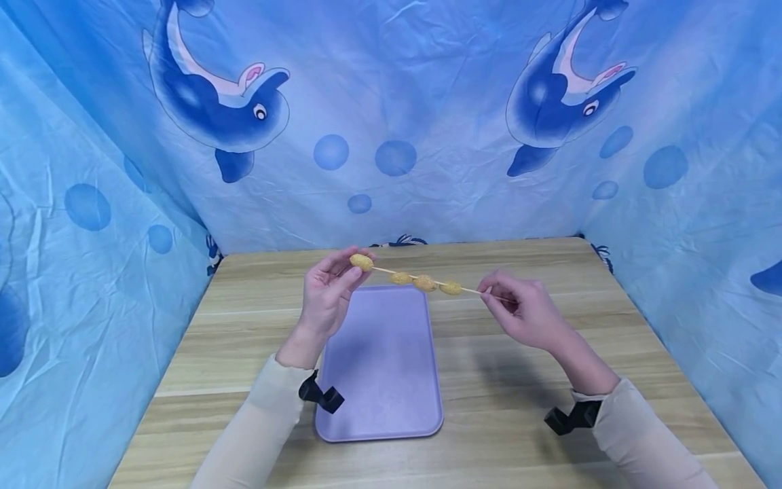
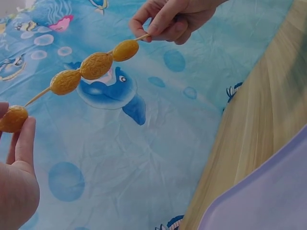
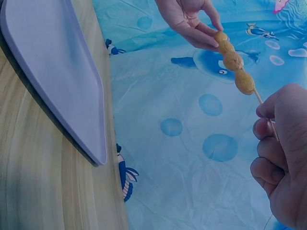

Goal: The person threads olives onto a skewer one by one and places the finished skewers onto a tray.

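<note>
Above the far end of the tray, my left hand (image 1: pixel 326 292) pinches a yellow, wrinkled oval piece (image 1: pixel 362 263) between thumb and fingers. It looks like a small fruit; its exact kind cannot be told. The tip of a thin wooden skewer (image 2: pixel 38 97) meets this piece, but whether it has pierced it is unclear. Three similar oval pieces (image 2: pixel 96 65) are threaded along the middle of the skewer. To the right, my right hand (image 1: pixel 525 309) pinches the skewer near its other end, with the remaining fingers curled. The skewer slopes slightly down toward that hand.
A lilac rectangular tray (image 1: pixel 381 367) lies on the wood-grain table (image 1: pixel 489 421), beneath and in front of the left hand. Blue cloth (image 1: pixel 391 204) printed with dolphins and bubbles hangs behind and at both sides. Each wrist wears a black camera mount (image 1: pixel 574 416).
</note>
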The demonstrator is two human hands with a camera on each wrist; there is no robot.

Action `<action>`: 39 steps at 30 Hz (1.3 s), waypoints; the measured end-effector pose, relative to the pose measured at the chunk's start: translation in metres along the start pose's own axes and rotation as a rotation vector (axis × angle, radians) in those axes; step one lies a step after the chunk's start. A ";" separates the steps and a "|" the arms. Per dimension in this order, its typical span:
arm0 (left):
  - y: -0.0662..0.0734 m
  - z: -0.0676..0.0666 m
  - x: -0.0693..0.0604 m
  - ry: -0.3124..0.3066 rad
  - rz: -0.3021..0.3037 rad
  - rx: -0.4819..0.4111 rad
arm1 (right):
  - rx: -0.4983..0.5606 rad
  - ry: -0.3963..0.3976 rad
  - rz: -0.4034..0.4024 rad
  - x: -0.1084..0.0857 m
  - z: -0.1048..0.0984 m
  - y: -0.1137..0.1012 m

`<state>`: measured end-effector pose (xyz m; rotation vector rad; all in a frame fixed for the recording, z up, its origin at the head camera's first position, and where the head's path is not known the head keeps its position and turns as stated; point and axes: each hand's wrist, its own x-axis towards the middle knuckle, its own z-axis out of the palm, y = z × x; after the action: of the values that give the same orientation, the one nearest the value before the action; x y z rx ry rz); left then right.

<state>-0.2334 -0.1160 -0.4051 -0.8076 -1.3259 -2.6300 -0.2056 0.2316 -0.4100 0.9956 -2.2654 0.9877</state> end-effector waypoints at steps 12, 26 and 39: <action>-0.002 0.002 0.000 0.037 0.011 -0.059 | -0.005 0.009 0.001 -0.001 0.000 -0.001; -0.005 0.001 -0.002 0.076 0.002 -0.040 | -0.012 0.012 -0.006 -0.001 0.000 -0.001; -0.007 0.001 -0.003 0.229 -0.105 0.003 | -0.019 0.016 -0.023 -0.002 0.002 0.000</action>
<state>-0.2326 -0.1116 -0.4117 -0.4294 -1.3426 -2.6986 -0.2049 0.2310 -0.4122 1.0000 -2.2417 0.9593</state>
